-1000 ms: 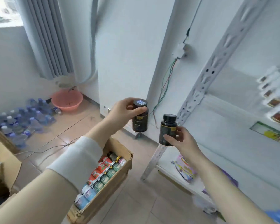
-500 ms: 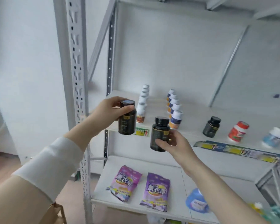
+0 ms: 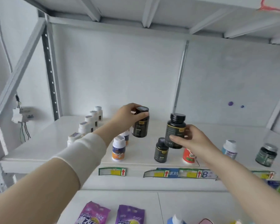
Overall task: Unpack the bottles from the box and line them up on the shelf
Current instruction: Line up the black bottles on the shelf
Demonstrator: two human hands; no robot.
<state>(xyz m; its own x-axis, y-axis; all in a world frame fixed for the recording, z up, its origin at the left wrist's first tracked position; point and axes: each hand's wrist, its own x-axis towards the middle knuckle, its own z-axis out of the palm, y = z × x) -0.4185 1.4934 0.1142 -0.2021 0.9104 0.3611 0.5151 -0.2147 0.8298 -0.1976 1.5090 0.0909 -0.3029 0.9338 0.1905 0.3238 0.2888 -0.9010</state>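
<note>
- Left hand is curled round the cap and shoulder of the first dark bottle. The bottle is upright and off the shelf, beside the orange-labelled bottle.
- Right hand grips the second dark bottle low on its body, thumb in front and fingers wrapped behind. It is upright in the air, just above and behind the standing dark bottle.
- A file of white bottles runs front to back at the left of the shelf. A red-and-white bottle stands partly hidden behind the right wrist.
- Handling, as a judgement: these look like rigid plastic, light enough for one hand each. The glossy label wrap is likely slick.
- Best hold looks to be round the mid-body. The cap grip works but depends on a tight lid.
- Likely step: set each down in file behind the standing one. The risk is a knuckle tipping a neighbour.
</note>
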